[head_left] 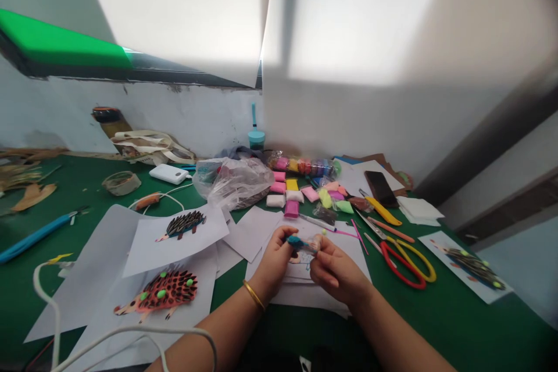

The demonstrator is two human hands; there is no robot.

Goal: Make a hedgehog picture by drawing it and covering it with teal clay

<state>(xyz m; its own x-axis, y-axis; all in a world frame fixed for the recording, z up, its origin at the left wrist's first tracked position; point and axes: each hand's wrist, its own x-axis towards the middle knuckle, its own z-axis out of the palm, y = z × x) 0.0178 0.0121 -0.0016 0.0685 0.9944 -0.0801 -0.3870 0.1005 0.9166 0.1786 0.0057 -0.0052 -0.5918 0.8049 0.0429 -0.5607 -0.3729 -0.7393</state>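
A small clear plastic packet with blue modelling clay [295, 241] is between my two hands, above the paper. My left hand [276, 256], with a gold bangle at the wrist, pinches the blue end. The clear end of the wrapper is gripped in the fingers of my right hand [337, 270]. Below them lies a white sheet with a partly hidden outline drawing [300, 261]. Just beyond are several packets of coloured clay, among them a magenta packet [292, 208], and a white marker pen [317, 222].
On the right lie red-handled scissors [403, 273], a yellow cutter [383, 211] and a phone [381, 188]. To the left are hedgehog pictures on paper [168, 296], a white cable [131, 331] and a blue tool [37, 238]. A plastic bag [235, 180] sits at the back.
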